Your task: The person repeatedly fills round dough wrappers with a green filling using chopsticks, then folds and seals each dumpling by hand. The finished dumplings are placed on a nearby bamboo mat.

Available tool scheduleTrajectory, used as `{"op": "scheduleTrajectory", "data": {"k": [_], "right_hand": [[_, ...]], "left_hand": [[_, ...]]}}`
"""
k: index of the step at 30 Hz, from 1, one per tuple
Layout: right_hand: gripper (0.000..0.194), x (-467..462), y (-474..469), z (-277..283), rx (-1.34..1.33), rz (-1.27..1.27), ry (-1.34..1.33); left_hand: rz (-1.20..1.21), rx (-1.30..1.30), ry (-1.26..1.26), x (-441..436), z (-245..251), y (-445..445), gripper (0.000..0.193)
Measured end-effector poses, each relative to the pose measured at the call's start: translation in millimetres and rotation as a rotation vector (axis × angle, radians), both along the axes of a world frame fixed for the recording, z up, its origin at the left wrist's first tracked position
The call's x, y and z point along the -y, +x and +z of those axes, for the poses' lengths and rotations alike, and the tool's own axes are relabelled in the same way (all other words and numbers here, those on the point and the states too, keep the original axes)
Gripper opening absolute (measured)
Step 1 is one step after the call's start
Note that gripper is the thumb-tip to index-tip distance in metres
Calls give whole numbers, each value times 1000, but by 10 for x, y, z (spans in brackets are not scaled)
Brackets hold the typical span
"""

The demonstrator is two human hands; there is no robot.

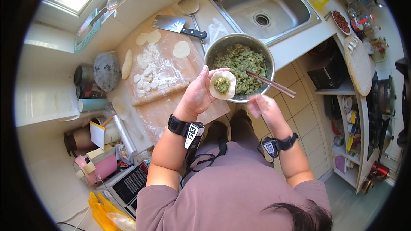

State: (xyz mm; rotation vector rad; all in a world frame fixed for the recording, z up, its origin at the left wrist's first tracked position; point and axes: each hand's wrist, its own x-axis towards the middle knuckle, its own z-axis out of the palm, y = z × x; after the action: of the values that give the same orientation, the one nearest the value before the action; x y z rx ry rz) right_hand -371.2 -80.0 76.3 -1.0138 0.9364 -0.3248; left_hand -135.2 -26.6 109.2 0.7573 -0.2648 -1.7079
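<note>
On the fingers of my left hand lies a round dough wrapper with a mound of green filling at its middle. My right hand is beside the near rim of a steel bowl, its fingers blurred; nothing can be made out in them. More green filling fills the bowl, and a pair of chopsticks leans in it over the right rim. Left of the bowl, a floured wooden board bears a rolling pin, small dough pieces and flat wrappers.
A cleaver lies at the board's far edge, next to a metal spatula. Behind the bowl is a steel sink. At right, a round tray bears several shaped dough pieces. A dough roll lies at the board's left.
</note>
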Motion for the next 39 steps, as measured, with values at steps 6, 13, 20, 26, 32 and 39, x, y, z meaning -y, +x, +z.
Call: {"op": "scheduleTrajectory", "data": {"k": [6,13,20,26,32,39], "right_hand": [[41,53,695,136,365,-66,349],[34,-38,851,24,436,-266,501],[31,-27,897,58,554,-243,578],[27,-49,897,180,523,-232,494],[27,-109,818,393,428,-94,203],[29,-122,680,519,459,-22,4]], "left_hand": [[-125,172,43,-91,50,-117,53],[-149,520,-56,-393,-35,-54,55],[111,1649,-736,-495,-172,-2,43],[282,1845,-834,-408,-185,1,27],[197,1664,-629,-286,28,-60,21],[164,1611,-506,-200,292,-152,18]]}}
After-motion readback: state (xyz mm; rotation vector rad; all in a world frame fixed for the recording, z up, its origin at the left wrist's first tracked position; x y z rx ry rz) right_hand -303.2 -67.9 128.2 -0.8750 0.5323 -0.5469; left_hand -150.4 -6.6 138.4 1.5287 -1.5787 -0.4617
